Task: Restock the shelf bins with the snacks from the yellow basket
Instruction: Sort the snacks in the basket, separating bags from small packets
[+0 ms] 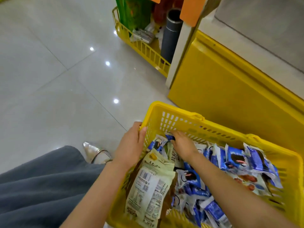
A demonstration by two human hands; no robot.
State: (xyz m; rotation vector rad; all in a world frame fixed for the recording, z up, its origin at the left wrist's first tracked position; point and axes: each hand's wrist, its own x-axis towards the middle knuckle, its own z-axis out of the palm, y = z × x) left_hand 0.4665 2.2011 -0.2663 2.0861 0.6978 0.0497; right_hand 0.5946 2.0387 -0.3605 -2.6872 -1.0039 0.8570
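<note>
Yellow basket: sits just beside the yellow shelf base; its near end is chopped off by the frame edge.
Left hand: clamped on the basket's left rim by the far corner, thumb hooked over the top.
Right hand: down inside, fingers curled on a small blue packet; the fingertips are mostly hidden.
Snacks: a heap of blue-and-white packets plus a pale green bag, barcode up, print too blurry to read.
Background: a second basket holds a grey tube; its top is cut off.
</note>
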